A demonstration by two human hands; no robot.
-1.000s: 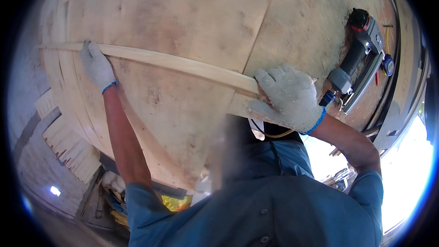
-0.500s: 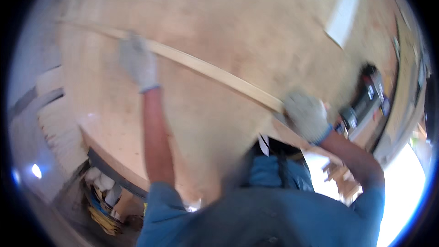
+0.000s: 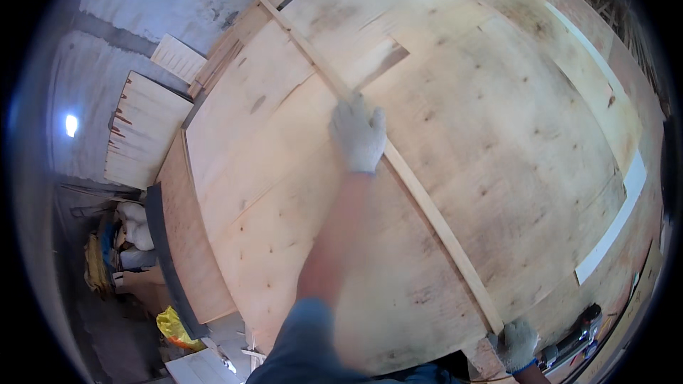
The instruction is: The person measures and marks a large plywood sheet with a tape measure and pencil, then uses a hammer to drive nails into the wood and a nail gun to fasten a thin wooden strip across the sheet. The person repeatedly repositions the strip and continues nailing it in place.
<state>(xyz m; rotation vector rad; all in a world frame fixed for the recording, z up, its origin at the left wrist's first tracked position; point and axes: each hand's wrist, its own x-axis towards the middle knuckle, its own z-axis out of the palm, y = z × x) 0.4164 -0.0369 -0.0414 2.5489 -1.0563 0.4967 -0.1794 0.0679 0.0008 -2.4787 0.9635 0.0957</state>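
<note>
A long, narrow wooden strip point(image 3: 434, 219) lies diagonally across a broad plywood sheet point(image 3: 526, 163), from the far left to the near right. About midway along it, my left hand point(image 3: 358, 135) in a pale knit glove closes over the strip, thumb at the right side. My right hand point(image 3: 518, 345), gloved too, is at the strip's near end by the sheet's front edge. Its fingers look curled against that end, partly hidden from view. A dark patch point(image 3: 388, 64) marks the plywood beyond my left hand.
White strips point(image 3: 613, 224) lie along the sheet's right side. A black and grey power tool point(image 3: 580, 334) sits right of my right hand. Wooden panels point(image 3: 146, 128) lean at the grey wall on the left. Below them are bags point(image 3: 135, 226) and a yellow bag point(image 3: 176, 328).
The view has swung, so the strip now slants more steeply and more of the sheet shows. My left hand remains on the strip's middle, my right hand at its near end.
</note>
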